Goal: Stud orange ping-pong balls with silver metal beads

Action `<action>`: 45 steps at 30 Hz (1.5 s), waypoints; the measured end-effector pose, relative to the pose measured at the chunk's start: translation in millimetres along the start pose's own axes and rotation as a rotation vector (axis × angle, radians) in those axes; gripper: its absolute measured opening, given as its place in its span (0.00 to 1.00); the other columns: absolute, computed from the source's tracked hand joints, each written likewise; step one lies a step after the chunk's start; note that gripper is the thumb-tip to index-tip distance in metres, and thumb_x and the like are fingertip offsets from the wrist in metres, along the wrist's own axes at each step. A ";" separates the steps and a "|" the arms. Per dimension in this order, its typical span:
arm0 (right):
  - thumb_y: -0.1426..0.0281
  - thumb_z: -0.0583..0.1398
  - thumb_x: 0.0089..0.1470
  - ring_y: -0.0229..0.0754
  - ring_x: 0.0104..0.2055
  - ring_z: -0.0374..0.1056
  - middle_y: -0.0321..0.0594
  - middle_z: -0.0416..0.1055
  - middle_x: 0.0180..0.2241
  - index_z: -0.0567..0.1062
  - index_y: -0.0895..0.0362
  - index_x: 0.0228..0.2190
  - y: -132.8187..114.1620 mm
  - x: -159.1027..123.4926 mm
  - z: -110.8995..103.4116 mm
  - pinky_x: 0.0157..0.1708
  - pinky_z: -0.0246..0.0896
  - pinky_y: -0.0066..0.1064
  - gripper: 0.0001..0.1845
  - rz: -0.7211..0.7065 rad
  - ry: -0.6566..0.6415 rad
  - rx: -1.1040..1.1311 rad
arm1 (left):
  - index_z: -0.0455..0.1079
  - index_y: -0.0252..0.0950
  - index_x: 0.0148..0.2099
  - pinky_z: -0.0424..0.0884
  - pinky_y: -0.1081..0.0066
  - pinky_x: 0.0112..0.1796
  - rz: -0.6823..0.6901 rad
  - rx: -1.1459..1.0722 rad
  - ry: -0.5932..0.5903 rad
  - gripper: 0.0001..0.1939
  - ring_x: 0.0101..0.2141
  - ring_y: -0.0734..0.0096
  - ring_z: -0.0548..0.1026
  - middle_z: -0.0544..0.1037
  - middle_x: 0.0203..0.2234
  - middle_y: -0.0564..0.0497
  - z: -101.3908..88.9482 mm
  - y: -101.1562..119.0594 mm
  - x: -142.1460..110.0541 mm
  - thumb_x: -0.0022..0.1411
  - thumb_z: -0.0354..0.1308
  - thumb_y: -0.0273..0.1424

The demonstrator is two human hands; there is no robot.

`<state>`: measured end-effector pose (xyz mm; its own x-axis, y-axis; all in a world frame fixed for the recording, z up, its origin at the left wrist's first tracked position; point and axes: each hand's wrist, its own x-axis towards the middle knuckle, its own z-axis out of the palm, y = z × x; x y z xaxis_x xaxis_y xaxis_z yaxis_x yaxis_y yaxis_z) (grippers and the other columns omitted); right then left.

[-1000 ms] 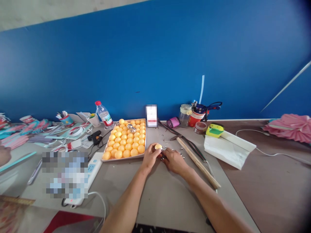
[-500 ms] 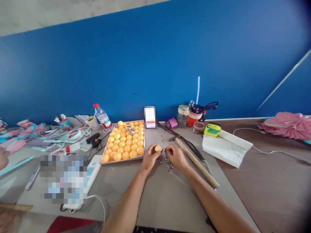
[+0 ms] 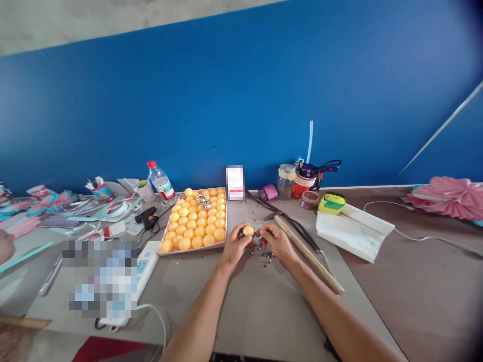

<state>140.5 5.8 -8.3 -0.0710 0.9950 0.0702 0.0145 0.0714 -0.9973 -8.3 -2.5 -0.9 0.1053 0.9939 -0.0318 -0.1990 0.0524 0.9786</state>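
Observation:
My left hand (image 3: 237, 245) is closed around an orange ping-pong ball (image 3: 248, 231), whose top shows between thumb and fingers. Close by on its right, my right hand (image 3: 276, 244) has its fingertips pinched together at the ball's side; whatever they hold is too small to make out. Small shiny metal bits (image 3: 267, 256) lie scattered on the table between and below the hands. To the left, a shallow tray (image 3: 226, 221) is filled with rows of orange balls (image 3: 199, 221), and a few silvery pieces (image 3: 205, 202) rest on top of them.
Wooden sticks (image 3: 309, 254) and dark straps lie right of my hands, beside a white sheet (image 3: 349, 232). Behind stand a phone (image 3: 234, 182), a jar (image 3: 287, 181) and a red cup (image 3: 303, 186). Left are a glue gun (image 3: 147, 218), a bottle (image 3: 161, 183) and another person's hand (image 3: 6, 246).
The camera view has shifted slightly. My left hand keeps the ball, while my right fingers stay pinched beside it with only a small change of pose.

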 end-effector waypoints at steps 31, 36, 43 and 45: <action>0.59 0.59 0.45 0.29 0.15 0.51 0.30 0.65 0.20 0.65 0.56 0.22 -3.9 2.4 -1.8 0.17 0.44 0.24 0.13 0.094 -0.042 0.236 | 0.67 0.36 0.48 0.69 0.74 0.34 0.003 -0.013 -0.004 0.20 0.31 0.74 0.71 0.73 0.36 0.50 -3.3 -5.6 2.5 0.50 0.61 0.32; 0.64 0.57 0.45 0.32 0.16 0.51 0.28 0.58 0.15 0.68 0.56 0.21 -1.1 2.3 -1.1 0.17 0.44 0.25 0.08 0.054 0.004 -0.079 | 0.68 0.36 0.48 0.70 0.74 0.34 0.005 -0.002 0.003 0.21 0.36 0.71 0.71 0.73 0.38 0.49 -4.9 -8.3 3.0 0.50 0.62 0.33; 0.70 0.52 0.44 0.34 0.15 0.56 0.29 0.62 0.14 0.73 0.56 0.27 1.5 1.2 -0.2 0.17 0.49 0.25 0.10 0.028 -0.022 -0.220 | 0.68 0.36 0.48 0.69 0.74 0.34 0.005 -0.013 0.011 0.21 0.34 0.72 0.71 0.72 0.39 0.49 -6.2 -8.7 3.4 0.50 0.62 0.32; 0.69 0.53 0.44 0.33 0.16 0.56 0.30 0.65 0.18 0.72 0.56 0.26 2.9 2.1 0.2 0.17 0.49 0.25 0.09 0.017 0.006 -0.191 | 0.68 0.35 0.47 0.69 0.74 0.34 -0.002 -0.022 0.016 0.21 0.34 0.73 0.71 0.73 0.38 0.49 -5.4 -7.8 2.7 0.50 0.62 0.31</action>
<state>140.2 8.1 -11.0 -0.0632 0.9965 0.0545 0.2052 0.0664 -0.9765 -11.8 0.2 -9.8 0.0903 0.9952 -0.0374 -0.2203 0.0566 0.9738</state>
